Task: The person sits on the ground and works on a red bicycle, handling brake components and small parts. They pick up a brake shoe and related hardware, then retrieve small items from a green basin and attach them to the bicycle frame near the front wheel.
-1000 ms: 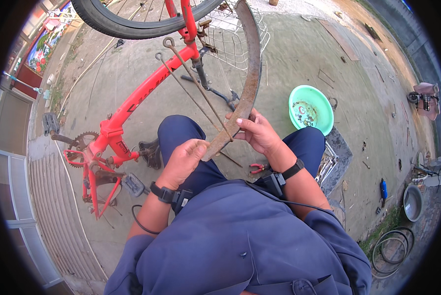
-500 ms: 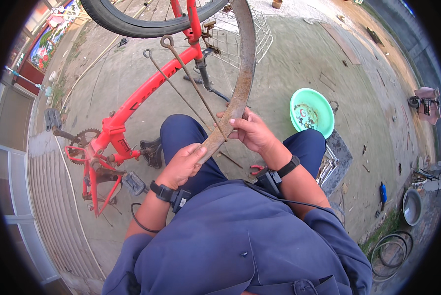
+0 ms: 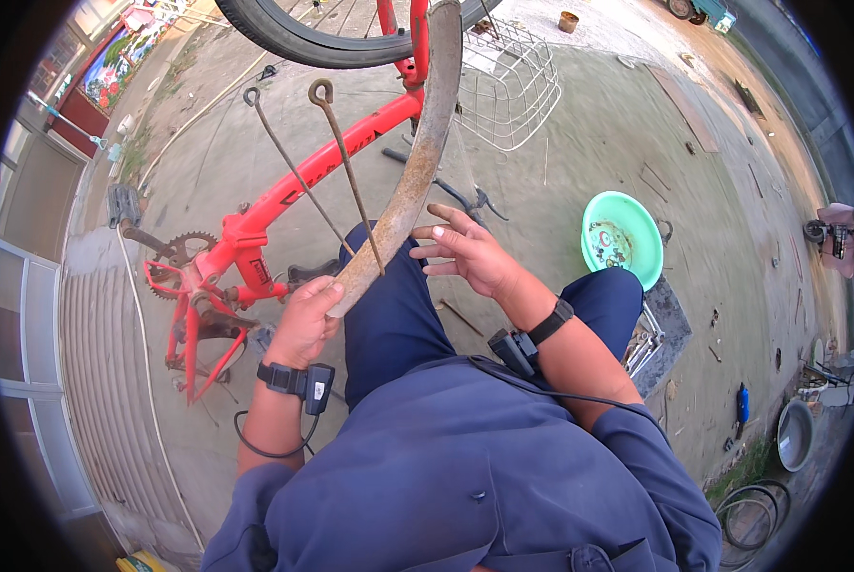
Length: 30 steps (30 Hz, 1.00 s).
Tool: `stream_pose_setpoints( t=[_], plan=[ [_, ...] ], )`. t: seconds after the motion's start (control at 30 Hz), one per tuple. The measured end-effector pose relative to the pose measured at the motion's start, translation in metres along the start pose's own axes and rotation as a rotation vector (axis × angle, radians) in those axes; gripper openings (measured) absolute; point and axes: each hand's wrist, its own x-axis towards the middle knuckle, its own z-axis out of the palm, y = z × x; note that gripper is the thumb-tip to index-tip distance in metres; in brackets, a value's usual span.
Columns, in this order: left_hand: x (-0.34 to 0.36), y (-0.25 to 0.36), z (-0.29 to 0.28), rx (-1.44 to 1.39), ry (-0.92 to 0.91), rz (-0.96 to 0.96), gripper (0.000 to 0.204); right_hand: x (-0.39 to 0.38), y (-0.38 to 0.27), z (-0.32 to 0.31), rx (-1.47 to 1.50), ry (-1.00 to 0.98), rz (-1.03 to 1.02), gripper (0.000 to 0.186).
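Observation:
My left hand (image 3: 311,315) grips the lower end of a rusty, curved bicycle mudguard (image 3: 403,205), which rises in front of me. Two thin stay rods (image 3: 349,176) with looped ends stick out from it to the upper left. Beside the mudguard's right edge is my right hand (image 3: 470,253), fingers spread and holding nothing. Behind the mudguard lies a red bicycle frame (image 3: 303,181), its crank and chainring (image 3: 184,253) at the left. A black-tyred wheel (image 3: 303,43) is at the top, partly cut off by the picture's edge.
A white wire basket (image 3: 518,91) lies beyond the bicycle. On my right are a mint-green basin (image 3: 622,238) with small parts in it and a dark tray (image 3: 663,334) of wrenches. Farther right are a blue-handled tool (image 3: 742,402), a grey metal basin (image 3: 795,434) and coiled tubes (image 3: 753,510).
My right hand has let go of the mudguard and opened beside it. My left hand has moved left with the mudguard still in it. The view has shifted slightly.

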Motion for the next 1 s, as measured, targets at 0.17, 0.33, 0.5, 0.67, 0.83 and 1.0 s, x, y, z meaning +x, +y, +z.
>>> stream_pose_setpoints(
  t=[0.17, 0.33, 0.5, 0.67, 0.83, 1.0],
  plan=[
    [-0.007, 0.004, -0.030, 0.062, 0.080, 0.008, 0.014, -0.010, 0.005, -0.014, 0.006, 0.047, 0.017, 0.077],
    [-0.011, 0.011, -0.060, 0.108, 0.102, -0.007, 0.016, -0.012, 0.007, -0.024, 0.030, 0.057, 0.018, 0.075],
    [-0.008, 0.022, -0.068, 0.169, 0.141, -0.008, 0.014, -0.011, 0.009, -0.026, 0.031, 0.044, 0.023, 0.074],
    [-0.016, 0.041, -0.075, 0.223, 0.161, 0.000, 0.016, -0.006, 0.001, -0.013, -0.054, 0.027, 0.020, 0.076],
    [-0.028, 0.067, -0.079, 0.240, 0.168, -0.031, 0.015, 0.026, -0.016, 0.038, -0.462, -0.059, -0.199, 0.077],
    [-0.047, 0.087, -0.082, 0.315, 0.227, -0.013, 0.010, 0.059, -0.029, 0.104, -1.096, -0.028, -0.790, 0.061]
  ],
)
